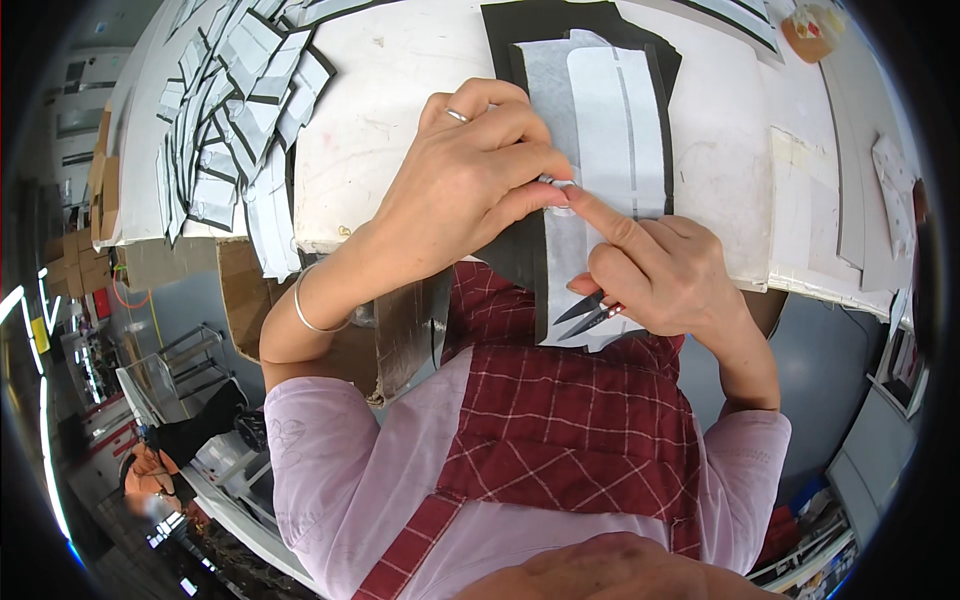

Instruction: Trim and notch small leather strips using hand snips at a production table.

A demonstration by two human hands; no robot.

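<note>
A long dark fabric piece with a white backing lies before me, its near end hanging over the table edge toward my lap. Over its left side, my left hand is closed in a pinch on a small, pale, shiny thing whose kind I cannot make out. The index finger of my right hand stretches out and touches that small thing. Its other fingers are curled around thread snips, whose dark blades point left, apart from each other, above the near end of the piece.
Many dark-edged white fabric pieces are heaped at the far left of the white table. More dark fabric lies under the worked piece. An orange container stands far right. Cardboard boxes sit below the table edge.
</note>
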